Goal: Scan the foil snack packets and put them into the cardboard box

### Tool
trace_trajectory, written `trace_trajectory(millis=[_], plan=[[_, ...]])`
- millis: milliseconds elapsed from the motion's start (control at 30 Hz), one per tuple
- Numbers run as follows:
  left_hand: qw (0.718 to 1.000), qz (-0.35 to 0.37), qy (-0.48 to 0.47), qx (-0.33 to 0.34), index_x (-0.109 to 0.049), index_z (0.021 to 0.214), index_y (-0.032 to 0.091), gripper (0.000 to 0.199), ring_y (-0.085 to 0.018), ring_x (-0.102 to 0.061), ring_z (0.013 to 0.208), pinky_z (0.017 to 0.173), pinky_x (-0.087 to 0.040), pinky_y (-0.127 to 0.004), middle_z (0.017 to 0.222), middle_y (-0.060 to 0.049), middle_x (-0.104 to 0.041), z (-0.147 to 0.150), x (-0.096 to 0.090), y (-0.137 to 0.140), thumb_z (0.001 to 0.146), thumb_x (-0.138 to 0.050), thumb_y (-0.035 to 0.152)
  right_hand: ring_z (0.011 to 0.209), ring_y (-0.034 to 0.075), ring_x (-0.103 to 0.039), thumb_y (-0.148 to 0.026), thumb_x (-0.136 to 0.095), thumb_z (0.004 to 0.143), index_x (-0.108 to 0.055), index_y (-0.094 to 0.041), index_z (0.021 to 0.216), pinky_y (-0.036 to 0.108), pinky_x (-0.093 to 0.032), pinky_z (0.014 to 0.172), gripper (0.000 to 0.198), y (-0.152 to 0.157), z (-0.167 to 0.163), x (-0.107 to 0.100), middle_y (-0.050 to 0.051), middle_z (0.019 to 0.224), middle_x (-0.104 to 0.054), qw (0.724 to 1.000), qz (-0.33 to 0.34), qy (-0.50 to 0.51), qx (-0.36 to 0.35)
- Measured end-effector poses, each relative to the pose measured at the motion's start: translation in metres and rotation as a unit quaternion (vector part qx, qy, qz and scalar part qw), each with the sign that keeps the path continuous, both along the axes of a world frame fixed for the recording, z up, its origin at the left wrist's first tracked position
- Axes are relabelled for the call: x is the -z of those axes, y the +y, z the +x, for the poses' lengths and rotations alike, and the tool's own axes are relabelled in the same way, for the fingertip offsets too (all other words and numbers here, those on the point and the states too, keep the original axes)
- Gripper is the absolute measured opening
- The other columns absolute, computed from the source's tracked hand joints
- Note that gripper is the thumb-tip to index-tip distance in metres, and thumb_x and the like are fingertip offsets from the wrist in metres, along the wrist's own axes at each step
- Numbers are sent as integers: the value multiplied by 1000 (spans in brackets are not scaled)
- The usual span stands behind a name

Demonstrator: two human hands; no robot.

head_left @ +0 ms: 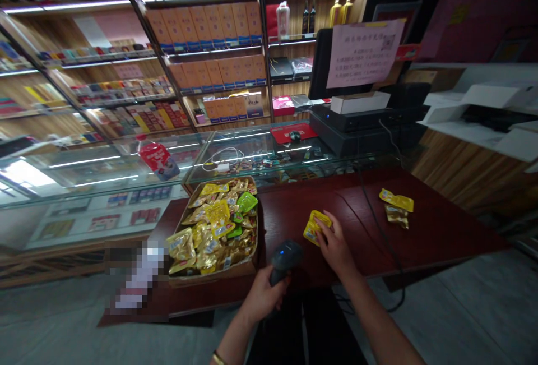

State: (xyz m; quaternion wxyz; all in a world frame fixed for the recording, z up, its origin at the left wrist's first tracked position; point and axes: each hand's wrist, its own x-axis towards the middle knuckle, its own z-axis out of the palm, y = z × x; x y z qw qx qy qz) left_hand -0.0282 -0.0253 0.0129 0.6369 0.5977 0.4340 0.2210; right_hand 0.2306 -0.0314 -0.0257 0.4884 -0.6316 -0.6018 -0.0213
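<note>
My left hand (269, 292) is wrapped round the handle of a dark barcode scanner (287, 254), which shows a small blue light on top. To its right, my right hand (334, 239) has its fingers on a yellow snack packet (314, 225) at the table top. Left of the scanner stands an open cardboard box (254, 267) heaped with gold, yellow and green snack packets (218, 219). Farther right on the table lie a yellow packet (397, 201) and a gold packet (397, 216), close together.
The dark red table (290, 197) meets a glass display counter (247, 141) behind. A black cable (374, 213) crosses the table. A monitor (321, 62) with a pink sheet stands at the back. A red drink bottle (157, 157) is on the left counter, and a blurred-out item lies near the box.
</note>
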Motion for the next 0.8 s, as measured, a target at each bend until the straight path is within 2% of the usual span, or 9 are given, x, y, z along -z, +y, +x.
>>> trace_trajectory(millis=[233, 333, 400, 467, 533, 633, 733, 800], plan=[[1000, 5, -6, 15, -61, 87, 16, 25, -7, -45, 38, 36, -36, -18, 53, 7, -52, -3, 4, 0, 80, -69, 38, 140, 27, -49, -27, -46, 102, -60, -28, 137, 49, -48, 112, 38, 0, -3, -2, 12, 152, -43, 1000, 0, 16, -6], [1000, 3, -8, 2, -60, 87, 16, 26, -8, -45, 38, 37, -38, -18, 53, 7, -52, -2, 4, 0, 79, -69, 39, 140, 27, -49, -35, -51, 100, -62, -27, 135, 47, -49, 112, 38, -2, -3, -2, 11, 156, -40, 998, -13, 52, 11], [1000, 2, -15, -11, -60, 88, 17, 27, -8, -45, 38, 37, -39, -19, 53, 7, -52, 0, 4, -1, 80, -69, 41, 136, 29, -53, -43, -57, 95, -63, -24, 134, 45, -55, 104, 44, -2, 4, 3, 13, 158, -40, 993, -25, 108, 39], [999, 0, -24, -24, -59, 89, 17, 28, -9, -46, 38, 36, -39, -19, 54, 7, -52, 2, 3, -1, 80, -69, 42, 123, 31, -63, -51, -62, 87, -68, -21, 127, 44, -60, 94, 51, 2, 14, 8, 16, 147, -54, 978, -56, 186, 76], [999, -7, -31, -32, -58, 89, 17, 30, -8, -46, 38, 36, -39, -19, 56, 6, -53, 3, 3, -1, 80, -69, 43, 107, 30, -70, -54, -65, 81, -72, -19, 118, 45, -61, 88, 52, 11, 18, 5, 16, 125, -69, 956, -83, 265, 91], [999, -13, -31, -34, -58, 91, 18, 32, -8, -46, 38, 35, -39, -18, 56, 6, -53, 3, 3, -1, 80, -69, 45, 97, 28, -73, -51, -70, 77, -72, -19, 117, 43, -61, 86, 51, 40, -1, -27, 12, 111, -76, 932, -73, 355, 16], [999, -12, -25, -35, -58, 91, 18, 31, -8, -46, 37, 34, -40, -18, 55, 7, -53, 3, 2, -1, 81, -69, 45, 92, 24, -74, -45, -74, 76, -69, -20, 120, 37, -62, 83, 50, 91, -54, -83, 8, 106, -77, 899, -50, 412, -142], [999, -12, -24, -40, -57, 90, 18, 31, -8, -46, 37, 34, -40, -18, 55, 7, -53, 3, 2, -1, 80, -69, 44, 94, 22, -74, -41, -75, 76, -68, -21, 120, 36, -61, 86, 48, 129, -94, -119, 7, 110, -76, 881, -40, 415, -223]])
